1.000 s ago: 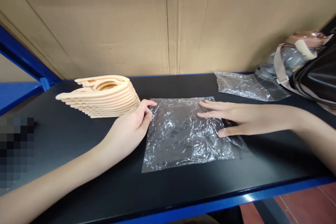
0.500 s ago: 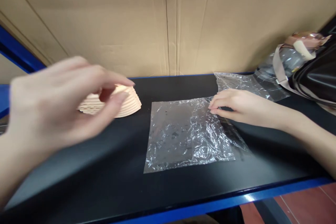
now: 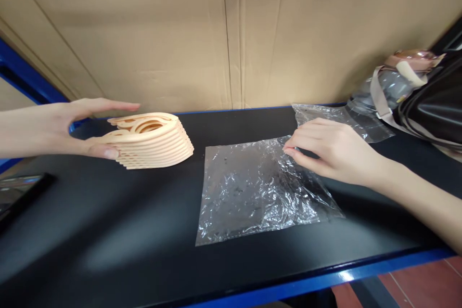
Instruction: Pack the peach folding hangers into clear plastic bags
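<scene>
At the left, my left hand (image 3: pixel 77 127) is spread around the left end of a stack of cream-coloured, curved flat pieces (image 3: pixel 159 147) with cut-out openings. Its thumb lies against the near side of the stack while the fingers reach over the far side, apart from it. I cannot tell what kind of pieces these are. A clear plastic bag (image 3: pixel 245 192), wrinkled on its right half, lies flat in the middle of the black tabletop (image 3: pixel 144 260). My right hand (image 3: pixel 325 149) pinches the bag's upper right edge between thumb and fingers.
Behind the right hand lies another clear plastic bag (image 3: pixel 357 122). A clear bottle with a strap (image 3: pixel 393 86) and a shiny black bag (image 3: pixel 436 106) stand at the right. Cardboard (image 3: pixel 162 33) walls the back. A dark flat object (image 3: pixel 21 192) sits far left.
My left hand has moved left and opened around the stack, uncovering most of it. My right hand keeps its pinch on the bag's edge. The view has shifted slightly.
</scene>
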The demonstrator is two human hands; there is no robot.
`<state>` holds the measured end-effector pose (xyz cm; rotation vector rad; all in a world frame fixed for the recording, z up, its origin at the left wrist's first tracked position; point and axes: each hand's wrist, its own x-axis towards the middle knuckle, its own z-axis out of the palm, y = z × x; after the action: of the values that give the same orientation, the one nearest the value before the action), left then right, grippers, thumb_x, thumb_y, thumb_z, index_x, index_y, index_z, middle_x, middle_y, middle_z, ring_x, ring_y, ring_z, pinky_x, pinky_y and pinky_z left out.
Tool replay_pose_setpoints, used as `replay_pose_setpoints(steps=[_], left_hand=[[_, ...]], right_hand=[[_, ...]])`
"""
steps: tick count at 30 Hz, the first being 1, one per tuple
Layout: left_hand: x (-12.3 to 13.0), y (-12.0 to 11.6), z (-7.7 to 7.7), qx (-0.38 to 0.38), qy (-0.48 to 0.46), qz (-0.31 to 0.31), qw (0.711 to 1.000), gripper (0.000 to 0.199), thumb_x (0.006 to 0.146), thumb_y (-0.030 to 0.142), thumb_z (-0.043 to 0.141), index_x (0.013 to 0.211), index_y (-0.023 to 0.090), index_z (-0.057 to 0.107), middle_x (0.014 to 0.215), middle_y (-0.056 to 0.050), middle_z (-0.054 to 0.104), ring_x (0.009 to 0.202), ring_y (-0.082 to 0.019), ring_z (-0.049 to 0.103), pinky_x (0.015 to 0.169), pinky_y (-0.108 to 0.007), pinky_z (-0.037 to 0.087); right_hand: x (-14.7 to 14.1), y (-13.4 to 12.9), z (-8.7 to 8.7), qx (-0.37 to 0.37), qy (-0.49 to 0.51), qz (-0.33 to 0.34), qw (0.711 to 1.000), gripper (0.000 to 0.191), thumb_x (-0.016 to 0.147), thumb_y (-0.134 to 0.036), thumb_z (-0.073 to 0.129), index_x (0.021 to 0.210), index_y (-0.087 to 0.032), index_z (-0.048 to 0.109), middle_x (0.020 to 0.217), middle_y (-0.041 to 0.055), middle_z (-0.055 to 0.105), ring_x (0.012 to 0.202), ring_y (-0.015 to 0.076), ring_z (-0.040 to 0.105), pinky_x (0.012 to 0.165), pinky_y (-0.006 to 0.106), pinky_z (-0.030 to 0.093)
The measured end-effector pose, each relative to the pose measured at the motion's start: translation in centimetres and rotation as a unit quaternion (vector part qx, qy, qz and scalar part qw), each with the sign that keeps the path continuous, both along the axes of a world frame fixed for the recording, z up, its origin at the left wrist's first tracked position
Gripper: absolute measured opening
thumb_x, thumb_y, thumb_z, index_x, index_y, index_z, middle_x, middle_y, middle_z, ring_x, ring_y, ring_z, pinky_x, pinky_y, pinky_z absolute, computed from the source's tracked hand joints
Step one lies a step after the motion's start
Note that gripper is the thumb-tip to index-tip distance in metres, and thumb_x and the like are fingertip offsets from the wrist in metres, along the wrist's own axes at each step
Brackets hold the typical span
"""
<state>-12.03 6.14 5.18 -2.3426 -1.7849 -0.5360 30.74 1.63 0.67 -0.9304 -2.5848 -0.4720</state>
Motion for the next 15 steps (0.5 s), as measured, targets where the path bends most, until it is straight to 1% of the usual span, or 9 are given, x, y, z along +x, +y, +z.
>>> replay_pose_setpoints(steps=[2, 3, 4, 7, 9, 13, 15], left_hand=[[-0.6, 0.2, 0.2, -0.061, 0.010, -0.043, 0.997, 0.101, 0.061, 0.094, 0.039, 0.129, 0.022, 0.059, 0.117, 0.001, 0.067, 0.109, -0.027, 0.063, 0.099, -0.053, 0.043], [-0.8, 0.3, 0.3, -0.085, 0.014, -0.057, 0.995, 0.100, 0.060, 0.093, 0.044, 0.129, 0.022, 0.058, 0.117, 0.001, 0.066, 0.109, -0.028, 0.062, 0.099, -0.056, 0.042], [-0.8, 0.4, 0.5, -0.093, 0.017, -0.056, 0.994, 0.100, 0.058, 0.093, 0.046, 0.128, 0.023, 0.058, 0.116, 0.001, 0.066, 0.108, -0.029, 0.062, 0.098, -0.057, 0.042], [-0.6, 0.4, 0.8, -0.088, 0.005, -0.042, 0.995, 0.096, 0.057, 0.094, 0.049, 0.122, 0.024, 0.062, 0.117, 0.001, 0.067, 0.108, -0.030, 0.063, 0.098, -0.057, 0.044], [-0.4, 0.3, 0.9, -0.083, -0.003, -0.042, 0.996, 0.092, 0.059, 0.092, 0.050, 0.119, 0.023, 0.063, 0.120, 0.001, 0.066, 0.110, -0.030, 0.062, 0.100, -0.057, 0.042], [-0.2, 0.2, 1.0, -0.091, -0.019, -0.047, 0.995, 0.086, 0.067, 0.088, 0.048, 0.120, 0.022, 0.061, 0.122, 0.001, 0.065, 0.111, -0.029, 0.062, 0.100, -0.055, 0.042], [0.0, 0.2, 1.4, -0.098, -0.035, -0.041, 0.994, 0.084, 0.067, 0.086, 0.051, 0.121, 0.022, 0.060, 0.120, 0.002, 0.065, 0.107, -0.029, 0.062, 0.098, -0.055, 0.043]], right_hand=[[0.0, 0.0, -0.1, -0.002, -0.001, 0.001, 1.000, 0.029, 0.098, -0.027, 0.044, 0.082, -0.018, 0.066, 0.075, 0.0037, 0.068, 0.071, 0.0190, 0.063, 0.074, 0.036, 0.047], [0.0, 0.0, -0.1, -0.004, -0.001, 0.001, 1.000, 0.029, 0.098, -0.027, 0.044, 0.082, -0.018, 0.067, 0.075, 0.0037, 0.068, 0.072, 0.0190, 0.063, 0.074, 0.036, 0.047], [-0.1, 0.0, -0.1, -0.005, -0.002, 0.001, 1.000, 0.029, 0.098, -0.027, 0.044, 0.082, -0.018, 0.067, 0.075, 0.0036, 0.068, 0.071, 0.0189, 0.063, 0.074, 0.036, 0.047], [-0.1, 0.0, -0.1, -0.006, -0.003, 0.001, 1.000, 0.029, 0.098, -0.028, 0.044, 0.082, -0.019, 0.067, 0.075, 0.0036, 0.068, 0.071, 0.0187, 0.063, 0.073, 0.036, 0.047], [-0.1, 0.0, -0.1, -0.004, -0.004, 0.001, 1.000, 0.029, 0.099, -0.028, 0.044, 0.082, -0.019, 0.067, 0.076, 0.0036, 0.069, 0.071, 0.0185, 0.063, 0.074, 0.036, 0.047], [-0.2, 0.0, -0.1, -0.006, -0.005, 0.001, 1.000, 0.030, 0.099, -0.028, 0.043, 0.082, -0.019, 0.067, 0.074, 0.0034, 0.068, 0.070, 0.0184, 0.062, 0.075, 0.036, 0.048], [-0.1, 0.0, -0.1, -0.007, -0.003, 0.001, 1.000, 0.030, 0.099, -0.028, 0.043, 0.082, -0.019, 0.067, 0.074, 0.0034, 0.068, 0.070, 0.0184, 0.062, 0.075, 0.036, 0.048]])
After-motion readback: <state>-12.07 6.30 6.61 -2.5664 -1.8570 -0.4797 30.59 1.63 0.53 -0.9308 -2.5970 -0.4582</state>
